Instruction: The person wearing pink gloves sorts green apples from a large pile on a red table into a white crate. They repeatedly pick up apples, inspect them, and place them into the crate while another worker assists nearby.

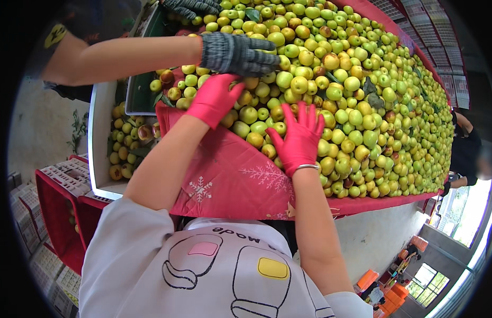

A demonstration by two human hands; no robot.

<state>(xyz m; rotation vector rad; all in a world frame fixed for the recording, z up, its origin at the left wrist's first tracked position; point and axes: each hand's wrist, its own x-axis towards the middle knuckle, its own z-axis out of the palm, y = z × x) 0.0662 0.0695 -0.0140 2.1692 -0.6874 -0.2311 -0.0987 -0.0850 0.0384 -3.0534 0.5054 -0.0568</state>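
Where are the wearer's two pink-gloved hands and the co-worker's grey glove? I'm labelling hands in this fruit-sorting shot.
left hand point(214, 98), head view, back of the pink glove.
right hand point(299, 138), head view, back of the pink glove.
grey glove point(238, 53), head view, knitted back of the glove.

Both forearms come up from the lower edge, bare below short white sleeves, both hands in pink gloves. Left hand point(214, 99): arm angled up and to the right, wrist bent, fingers curled loosely and pressed down, knuckles up; whether it holds anything can't be told. Right hand point(300, 137): forearm nearly vertical, palm down, fingers spread wide and flat, nothing gripped, thin metal bracelet at the wrist just below the glove cuff. Left hand sits higher and further left than the right; the two are near each other, not touching.
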